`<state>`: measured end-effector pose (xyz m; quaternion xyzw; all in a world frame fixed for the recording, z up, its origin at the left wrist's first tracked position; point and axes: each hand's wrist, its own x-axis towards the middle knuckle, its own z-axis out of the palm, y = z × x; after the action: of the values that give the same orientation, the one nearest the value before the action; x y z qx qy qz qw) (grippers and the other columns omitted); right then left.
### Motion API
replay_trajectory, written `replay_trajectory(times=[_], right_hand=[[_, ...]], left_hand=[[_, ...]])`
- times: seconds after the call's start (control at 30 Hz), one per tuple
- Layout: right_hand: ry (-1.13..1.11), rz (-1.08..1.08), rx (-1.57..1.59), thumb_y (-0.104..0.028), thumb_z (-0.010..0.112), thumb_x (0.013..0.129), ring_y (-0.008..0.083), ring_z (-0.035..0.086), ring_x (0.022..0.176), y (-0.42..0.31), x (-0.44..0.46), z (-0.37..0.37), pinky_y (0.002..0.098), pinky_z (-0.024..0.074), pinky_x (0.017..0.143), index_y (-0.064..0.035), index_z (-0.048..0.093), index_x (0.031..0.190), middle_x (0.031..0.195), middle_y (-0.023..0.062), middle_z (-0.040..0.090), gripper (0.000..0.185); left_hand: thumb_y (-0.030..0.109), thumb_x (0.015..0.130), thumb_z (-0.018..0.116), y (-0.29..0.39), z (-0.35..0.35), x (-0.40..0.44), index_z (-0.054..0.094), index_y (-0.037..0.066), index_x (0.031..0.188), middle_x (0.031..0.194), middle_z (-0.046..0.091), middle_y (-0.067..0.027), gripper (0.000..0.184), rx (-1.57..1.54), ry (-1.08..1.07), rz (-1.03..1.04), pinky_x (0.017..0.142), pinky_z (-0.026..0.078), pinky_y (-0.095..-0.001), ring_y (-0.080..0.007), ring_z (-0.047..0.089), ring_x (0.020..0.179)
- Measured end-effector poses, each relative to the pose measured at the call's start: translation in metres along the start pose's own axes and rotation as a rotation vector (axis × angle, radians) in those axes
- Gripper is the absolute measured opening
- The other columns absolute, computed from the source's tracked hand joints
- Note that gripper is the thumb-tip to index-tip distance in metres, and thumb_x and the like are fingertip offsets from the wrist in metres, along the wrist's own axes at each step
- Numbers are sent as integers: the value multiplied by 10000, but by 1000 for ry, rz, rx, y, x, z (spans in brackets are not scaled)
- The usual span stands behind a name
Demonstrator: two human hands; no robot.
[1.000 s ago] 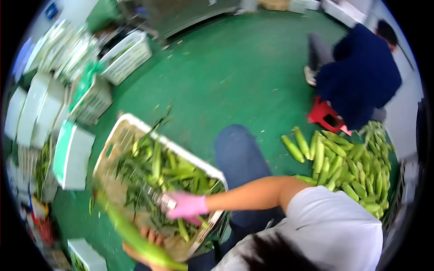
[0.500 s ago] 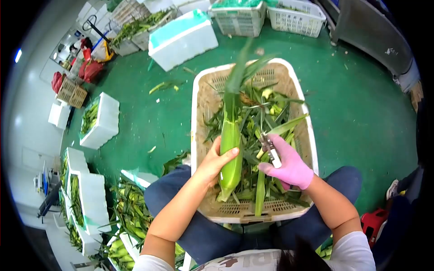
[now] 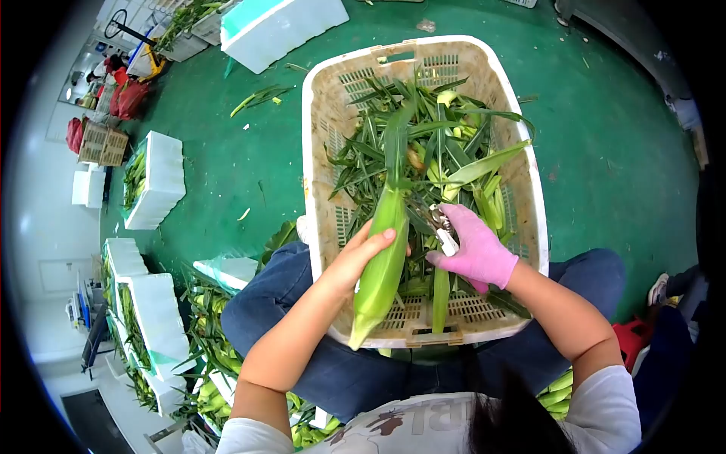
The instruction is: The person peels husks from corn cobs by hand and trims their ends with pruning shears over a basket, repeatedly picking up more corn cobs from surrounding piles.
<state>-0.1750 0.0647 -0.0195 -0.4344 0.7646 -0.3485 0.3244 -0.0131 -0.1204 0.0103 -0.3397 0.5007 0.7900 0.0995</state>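
Pink glove fabric is covering the right hand [image 3: 478, 253], whose fingers are closing around the white-and-metal handles of a pair of hand shears [image 3: 446, 240]; how wide the blades are standing cannot be told. Bare fingers of the left hand [image 3: 359, 257] are wrapping a plump, pale-green ear of corn in its husk [image 3: 376, 291], thumb lying along the upper face, fingertips curling round the far side.

From the left fingers, the ear's long axis is running away from the body and slightly to the right. Its pale tapered end is pointing back toward the lap, while its dark-green leafy tuft [image 3: 397, 147] is reaching outward. The left hand is holding the ear's middle; the right is sitting just to its right, with the blades angling toward the base of that tuft. Whether metal and husk are touching cannot be told.

Beneath both hands, a deep, cream-coloured plastic crate with slotted walls [image 3: 538, 219] is holding a tangle of cut green leaves [image 3: 363, 155]. Beyond the left fingers, white foam boxes [image 3: 168, 181] are standing on the green floor [image 3: 219, 181].
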Motion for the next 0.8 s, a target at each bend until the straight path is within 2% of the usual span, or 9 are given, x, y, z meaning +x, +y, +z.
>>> replay_trajectory(times=[0.13, 0.17, 0.23, 0.27, 0.37, 0.4, 0.5, 0.7, 0.8], right_hand=[[103, -87, -105, -395, 798, 730, 421, 521, 1182, 0, -6, 0, 453, 422, 1043, 30, 442, 1337, 1225, 254, 545, 822], [151, -135, -158, -391, 803, 724, 423, 525, 1168, -1, -5, -1, 457, 426, 1034, 27, 444, 1331, 1210, 252, 549, 820], [168, -159, -252, -363, 820, 705, 390, 544, 1108, -5, -6, -8, 470, 426, 1003, 4, 452, 1311, 1156, 227, 567, 799], [180, -154, -288, -365, 817, 704, 382, 542, 1122, -5, -6, -8, 464, 420, 1013, 0, 463, 1310, 1157, 223, 574, 791], [268, -177, -388, -375, 812, 699, 372, 539, 1150, -9, -8, -9, 456, 409, 1032, -6, 494, 1303, 1161, 218, 587, 775], [302, -183, -418, -379, 810, 698, 370, 538, 1157, -10, -10, -8, 455, 407, 1037, -7, 504, 1299, 1162, 217, 591, 771], [323, -192, -403, -398, 807, 696, 371, 533, 1178, -11, -12, -10, 456, 396, 1055, -6, 525, 1293, 1175, 224, 596, 768], [300, -168, -321, -329, 842, 667, 356, 559, 1017, -9, -13, -12, 450, 457, 913, -5, 496, 1236, 1034, 171, 562, 741], [314, -220, -237, -303, 843, 663, 353, 553, 1012, -8, -10, -7, 443, 445, 917, -13, 483, 1239, 1025, 165, 559, 738]], left_hand=[[482, 874, 684, 0, 0, 0, 425, 70, 1402, 1045, 636, -123, 718, 13, -132, 60, 797, 530, -334, -206, 626, 942], [423, 906, 675, 1, -1, -2, 428, 73, 1418, 1049, 650, -93, 668, -44, -156, 23, 843, 521, -319, -182, 632, 984], [445, 907, 664, 1, -7, -3, 455, 60, 1376, 1035, 650, -116, 642, -77, -233, -10, 820, 529, -328, -184, 634, 961], [522, 918, 616, 4, -6, -7, 475, 50, 1340, 1005, 650, -140, 649, -111, -281, -22, 780, 531, -328, -197, 636, 910], [637, 887, 574, -6, -10, -7, 446, 115, 1424, 942, 610, -134, 759, -354, -305, -120, 698, 514, -342, -236, 601, 807], [667, 888, 549, -2, -6, -9, 462, 123, 1401, 911, 594, -141, 753, -295, -313, -67, 660, 508, -351, -248, 589, 771], [652, 902, 540, 0, -2, -7, 456, 120, 1397, 939, 604, -139, 732, -263, -312, -17, 686, 521, -346, -237, 602, 799], [576, 936, 546, -8, 5, -6, 418, 99, 1425, 1003, 619, -123, 695, -46, 102, 191, 747, 538, -332, -208, 624, 895], [557, 936, 564, -8, 6, -1, 407, 86, 1432, 1074, 604, -118, 703, 40, 69, 224, 785, 529, -331, -204, 616, 947]])
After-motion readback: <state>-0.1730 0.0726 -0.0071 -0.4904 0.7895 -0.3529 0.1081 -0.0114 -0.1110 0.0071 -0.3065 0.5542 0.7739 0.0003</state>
